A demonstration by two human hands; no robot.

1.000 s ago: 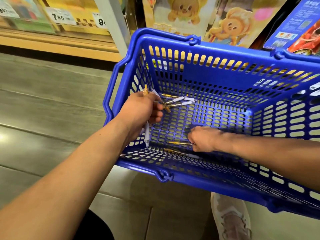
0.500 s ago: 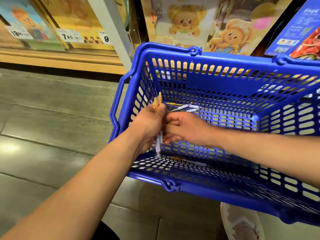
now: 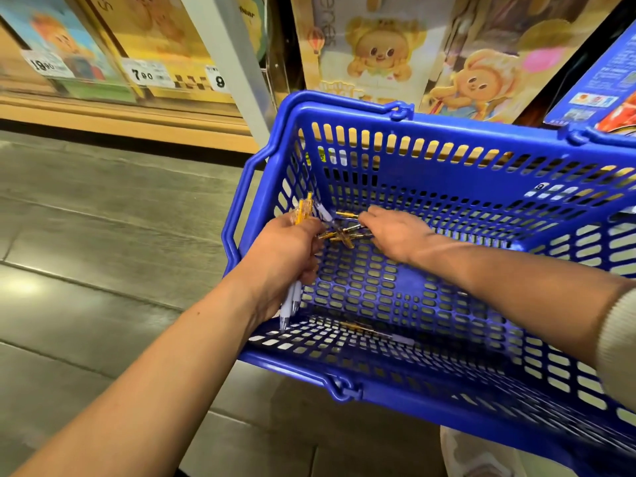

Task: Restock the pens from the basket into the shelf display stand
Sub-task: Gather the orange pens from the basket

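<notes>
A blue plastic basket [image 3: 447,122] stands tilted on the floor in front of me. My left hand [image 3: 282,256] grips a bundle of pens [image 3: 289,304] with white barrels and yellow tops, held upright at the basket's left wall. My right hand [image 3: 395,232] reaches across the basket floor, its fingertips on a small heap of loose pens [image 3: 344,234] in the far left corner. One more pen [image 3: 373,331] lies along the basket's near wall. The display stand is not in view.
A wooden shelf with price tags [image 3: 144,75] runs along the back left. Boxes printed with a cartoon bear [image 3: 375,53] stand behind the basket. Grey floor [image 3: 103,235] lies to the left. A light shoe [image 3: 481,457] shows under the basket.
My right hand picked a pen from near the front wall, passed it into my left hand's bundle, then moved out to the loose pens in the far corner.
</notes>
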